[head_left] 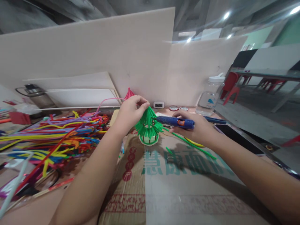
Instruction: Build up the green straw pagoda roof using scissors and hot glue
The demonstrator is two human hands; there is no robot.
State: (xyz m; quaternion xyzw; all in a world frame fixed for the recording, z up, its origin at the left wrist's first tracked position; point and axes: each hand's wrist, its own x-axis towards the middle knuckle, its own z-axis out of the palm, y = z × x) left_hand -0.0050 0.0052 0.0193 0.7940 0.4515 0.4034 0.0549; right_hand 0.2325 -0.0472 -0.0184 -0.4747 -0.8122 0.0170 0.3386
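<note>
A small green pagoda-like model [150, 126] with two tiers of fringed roof stands upright on a printed cardboard sheet [178, 200]. My left hand [134, 107] pinches the tip of its pointed top between thumb and fingers. From the right, my right hand [195, 126] grips a blue hot glue gun [178, 122], its nozzle at the upper green roof. Whether the nozzle touches the roof I cannot tell. Below the right hand lie a green pipe cleaner [199, 146] and a yellow one [193, 142], and a short green piece [169, 150] rests nearer me.
Many coloured pipe cleaners [67, 134] are heaped at the left. A pink pointed model [129, 93] stands behind my left hand. Along the back are a small digital clock [158, 105], a clear water bottle [209, 95] and pale boards [93, 59]. A dark phone [237, 139] lies at the right.
</note>
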